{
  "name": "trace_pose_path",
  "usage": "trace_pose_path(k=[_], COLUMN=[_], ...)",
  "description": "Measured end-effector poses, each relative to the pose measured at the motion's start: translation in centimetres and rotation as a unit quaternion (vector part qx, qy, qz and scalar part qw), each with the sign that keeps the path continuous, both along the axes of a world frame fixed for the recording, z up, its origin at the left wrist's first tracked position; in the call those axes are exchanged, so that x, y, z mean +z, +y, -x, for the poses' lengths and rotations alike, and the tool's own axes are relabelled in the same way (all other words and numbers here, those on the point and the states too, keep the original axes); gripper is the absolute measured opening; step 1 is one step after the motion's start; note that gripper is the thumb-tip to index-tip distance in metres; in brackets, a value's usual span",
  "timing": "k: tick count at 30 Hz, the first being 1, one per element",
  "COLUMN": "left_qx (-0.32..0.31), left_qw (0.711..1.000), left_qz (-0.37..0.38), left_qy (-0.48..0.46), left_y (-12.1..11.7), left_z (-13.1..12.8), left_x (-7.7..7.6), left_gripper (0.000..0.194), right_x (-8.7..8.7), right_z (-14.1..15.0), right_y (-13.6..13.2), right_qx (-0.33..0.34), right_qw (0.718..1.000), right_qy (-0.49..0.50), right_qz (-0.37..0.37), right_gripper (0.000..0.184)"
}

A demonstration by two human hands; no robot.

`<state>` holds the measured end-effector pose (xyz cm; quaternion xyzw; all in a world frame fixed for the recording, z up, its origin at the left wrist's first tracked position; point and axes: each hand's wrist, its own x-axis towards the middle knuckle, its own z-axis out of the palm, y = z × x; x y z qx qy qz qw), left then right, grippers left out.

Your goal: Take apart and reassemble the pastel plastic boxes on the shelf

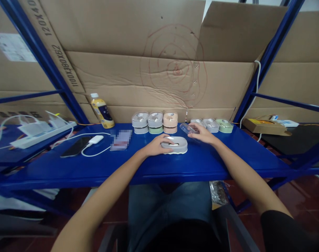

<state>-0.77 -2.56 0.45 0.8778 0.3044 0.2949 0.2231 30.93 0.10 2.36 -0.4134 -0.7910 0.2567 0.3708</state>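
Observation:
In front of me on the blue table is a light grey oval container [182, 148], its top uncovered and a small white piece [174, 144] inside. My left hand [158, 145] grips its left end, thumb on the near side and fingers reaching over the rim. To the right and slightly above the table, my right hand [201, 133] holds a clear plastic lid [185, 128], tilted, between thumb and fingers. Behind the left hand stand stacked oval containers with clear lids: grey [140, 120], grey over green [155, 122] and peach [170, 122].
More lidded containers, including a green one [225, 126], stand at the back right. On the left are a yellow drink bottle [103, 112], a phone [77, 147], a white charger with cable [96, 139] and a power strip [44, 134]. Blue shelf posts [269, 52] flank the table.

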Motion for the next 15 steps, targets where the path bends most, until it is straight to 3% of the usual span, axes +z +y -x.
trace_pose_path(k=[5,11,15], left_qx=[0.054,0.147,0.107], left_qw=[0.998,0.989,0.994], left_qz=[-0.006,-0.020,-0.036], left_qy=[-0.034,-0.025,-0.007], left_y=[0.4,1.5,1.1], left_z=[0.4,2.5,2.6], left_x=[0.3,1.0,1.1], left_gripper=[0.049,0.052,0.045], right_x=[-1.1,-0.6,-0.1], right_z=[-0.8,-0.4,-0.4], right_y=[0.9,0.4,0.1], right_qx=[-0.029,-0.041,-0.054], right_qw=[0.999,0.997,0.997], right_qy=[-0.027,-0.021,0.003], right_qz=[0.015,0.064,0.047], right_gripper=[0.067,0.066,0.069])
